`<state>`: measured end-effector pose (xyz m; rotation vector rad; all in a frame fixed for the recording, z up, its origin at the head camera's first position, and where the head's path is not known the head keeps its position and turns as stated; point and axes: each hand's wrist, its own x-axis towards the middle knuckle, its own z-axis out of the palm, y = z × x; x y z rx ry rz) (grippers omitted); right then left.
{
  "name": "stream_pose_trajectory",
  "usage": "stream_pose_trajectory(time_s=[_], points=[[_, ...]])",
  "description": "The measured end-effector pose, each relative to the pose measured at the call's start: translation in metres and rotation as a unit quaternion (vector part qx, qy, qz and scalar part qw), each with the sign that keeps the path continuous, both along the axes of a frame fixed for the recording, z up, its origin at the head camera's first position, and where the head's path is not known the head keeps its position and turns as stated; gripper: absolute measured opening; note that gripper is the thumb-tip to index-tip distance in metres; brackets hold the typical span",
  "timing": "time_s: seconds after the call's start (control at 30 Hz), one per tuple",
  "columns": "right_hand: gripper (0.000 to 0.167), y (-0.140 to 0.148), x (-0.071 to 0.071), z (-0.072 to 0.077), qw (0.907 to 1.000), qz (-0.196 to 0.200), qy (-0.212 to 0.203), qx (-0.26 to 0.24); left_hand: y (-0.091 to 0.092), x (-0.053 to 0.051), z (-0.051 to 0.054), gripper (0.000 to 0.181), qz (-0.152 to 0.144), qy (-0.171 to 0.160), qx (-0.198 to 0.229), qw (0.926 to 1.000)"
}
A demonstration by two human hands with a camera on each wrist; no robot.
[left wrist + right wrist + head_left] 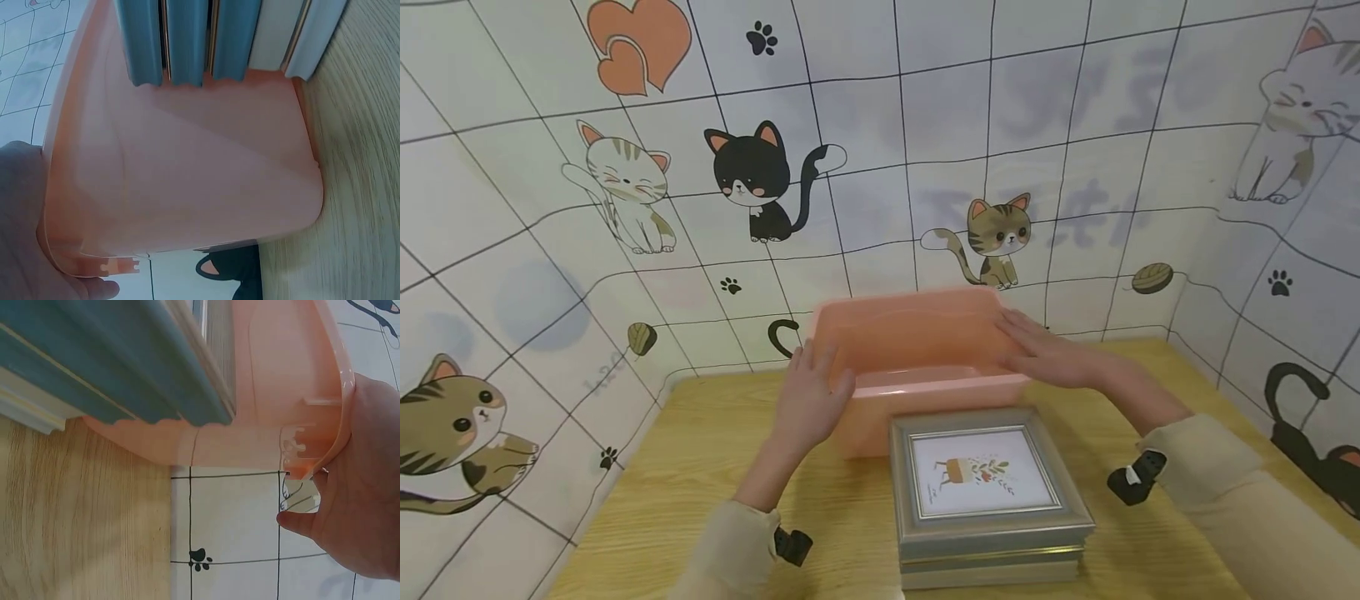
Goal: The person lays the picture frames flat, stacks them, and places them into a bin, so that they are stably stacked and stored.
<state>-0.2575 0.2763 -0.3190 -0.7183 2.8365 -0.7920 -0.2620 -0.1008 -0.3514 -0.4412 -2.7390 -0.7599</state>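
A pink plastic bin (917, 385) stands at the back of the wooden table. My left hand (808, 400) rests on its left end, fingers spread and fairly straight over the rim. At the opposite end, my right hand (1056, 354) lays extended fingers across the right rim. In the right wrist view, the right hand (369, 487) touches the rim near a cut-out. The left wrist view has the left hand (25, 219) against the bin's edge. In front of the bin lies a stack of frames, the top picture frame (981, 479) silver-grey with a plant print.
The light wood table (715, 467) runs up to a wall covering (865, 192) with cartoon cats and grid lines. Sides of the stacked frames (187, 40) show blue-grey, with paler ones below, close to the bin's front wall.
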Motion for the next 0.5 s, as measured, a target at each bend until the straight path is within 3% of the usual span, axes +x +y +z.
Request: stream_pose_trajectory(time_s=[0.37,0.43,0.5], points=[[0.077,0.022,0.008,-0.005,0.9987,-0.028,0.017,-0.039,0.019,-0.003,-0.002,0.069,-0.028,-0.009,0.023,0.9993],[0.075,0.024,0.014,-0.006,0.9969,-0.045,0.030,-0.057,0.018,0.002,0.000,0.073,-0.033,0.006,0.035,0.9988],[0.072,0.026,0.025,-0.007,0.9932,-0.062,0.050,-0.086,0.018,0.015,0.003,0.077,-0.039,0.030,0.056,0.9972]])
